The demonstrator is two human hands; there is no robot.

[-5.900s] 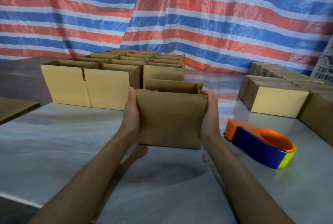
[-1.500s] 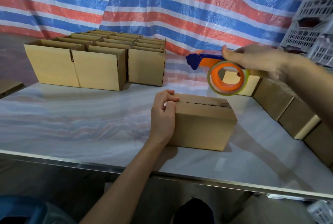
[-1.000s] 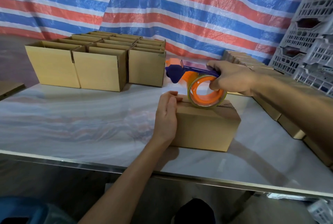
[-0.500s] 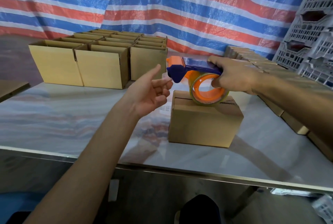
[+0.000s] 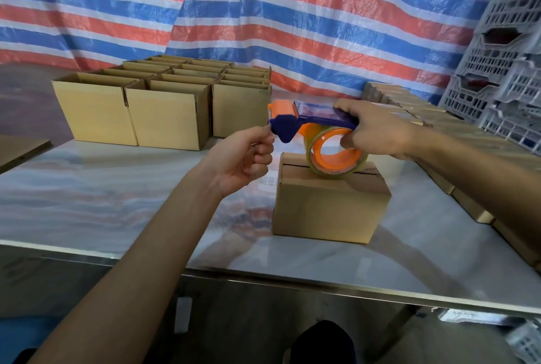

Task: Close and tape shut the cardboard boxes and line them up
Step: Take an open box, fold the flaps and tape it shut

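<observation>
Now R hand point(image 5: 377, 132) grips tape dispenser point(image 5: 316, 118) over box point(image 5: 330, 205).

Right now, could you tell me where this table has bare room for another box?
The marbled white table is bare left of the closed brown cardboard box, in front of the open cardboard boxes, and along its front edge. The right side is crowded with more closed boxes.

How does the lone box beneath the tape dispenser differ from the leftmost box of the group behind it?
The lone box, beneath the tape dispenser, has its top flaps folded shut, with a seam showing. The leftmost box has an open top. The lone box stands apart near the front edge of the table. The leftmost box touches its neighbour further back. Both are plain brown cardboard and stand upright.
</observation>
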